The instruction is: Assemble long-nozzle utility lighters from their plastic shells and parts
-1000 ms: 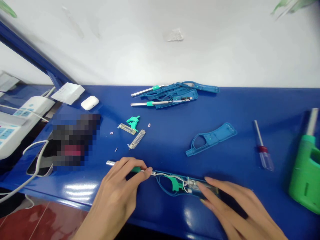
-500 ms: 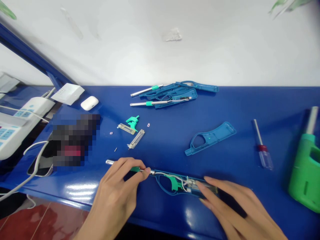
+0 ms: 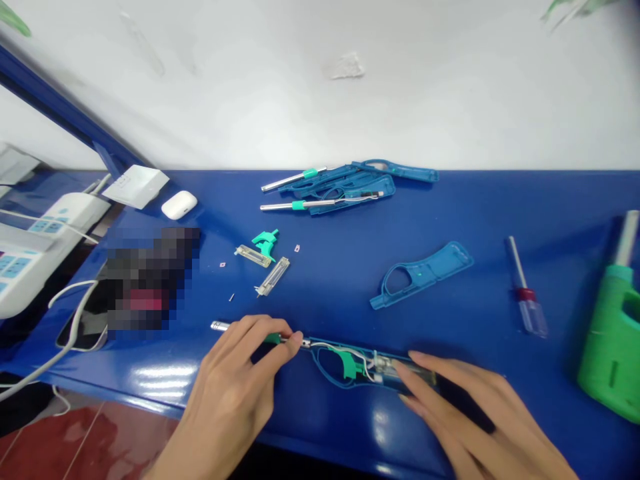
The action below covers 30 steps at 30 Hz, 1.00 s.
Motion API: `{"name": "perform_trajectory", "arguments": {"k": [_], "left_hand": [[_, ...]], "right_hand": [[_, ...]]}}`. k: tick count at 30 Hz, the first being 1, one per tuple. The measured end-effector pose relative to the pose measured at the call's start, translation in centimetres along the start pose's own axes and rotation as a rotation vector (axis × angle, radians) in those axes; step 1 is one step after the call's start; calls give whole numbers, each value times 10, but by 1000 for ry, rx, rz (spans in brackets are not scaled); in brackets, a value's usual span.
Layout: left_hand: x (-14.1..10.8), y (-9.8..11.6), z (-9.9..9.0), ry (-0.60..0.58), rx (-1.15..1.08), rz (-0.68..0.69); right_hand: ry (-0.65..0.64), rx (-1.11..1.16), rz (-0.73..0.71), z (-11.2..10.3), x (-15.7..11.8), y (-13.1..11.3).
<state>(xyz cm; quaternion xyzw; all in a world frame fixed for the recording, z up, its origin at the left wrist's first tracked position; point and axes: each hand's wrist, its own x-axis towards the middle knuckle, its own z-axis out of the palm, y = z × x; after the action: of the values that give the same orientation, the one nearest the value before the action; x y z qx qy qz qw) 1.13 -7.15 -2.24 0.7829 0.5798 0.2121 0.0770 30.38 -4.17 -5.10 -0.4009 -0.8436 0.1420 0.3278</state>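
An opened lighter with a blue half-shell (image 3: pixel 330 381) lies near the table's front edge. My left hand (image 3: pixel 240 380) pinches the inner end of its metal tube (image 3: pixel 220 326), whose tip sticks out to the left. My right hand (image 3: pixel 465 413) grips the handle end, fingers on the clear fuel tank (image 3: pixel 386 365); its far end is hidden. Between my hands show a green trigger (image 3: pixel 349 365) and a white wire (image 3: pixel 336 347). A separate blue shell half (image 3: pixel 435 272) lies beyond my right hand.
At the back lie blue lighter shells (image 3: pixel 360 180) with metal tubes. Loose fuel tanks (image 3: pixel 273 277) and green triggers (image 3: pixel 265 244) lie mid-left. A screwdriver (image 3: pixel 530 310) and a large green lighter (image 3: pixel 605 353) are at right. A phone (image 3: pixel 85 327), earbud case (image 3: pixel 179 205) and power strip (image 3: pixel 50 240) sit left.
The camera view has shifted very slightly. Both hands keep the same hold on the lighter, and nothing else has visibly moved.
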Motion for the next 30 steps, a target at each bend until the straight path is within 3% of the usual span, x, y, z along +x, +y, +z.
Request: {"name": "perform_trajectory", "arguments": {"k": [30], "left_hand": [[-4, -1, 3, 6, 72, 46]], "right_hand": [[-25, -22, 30, 1, -2, 2]]}}
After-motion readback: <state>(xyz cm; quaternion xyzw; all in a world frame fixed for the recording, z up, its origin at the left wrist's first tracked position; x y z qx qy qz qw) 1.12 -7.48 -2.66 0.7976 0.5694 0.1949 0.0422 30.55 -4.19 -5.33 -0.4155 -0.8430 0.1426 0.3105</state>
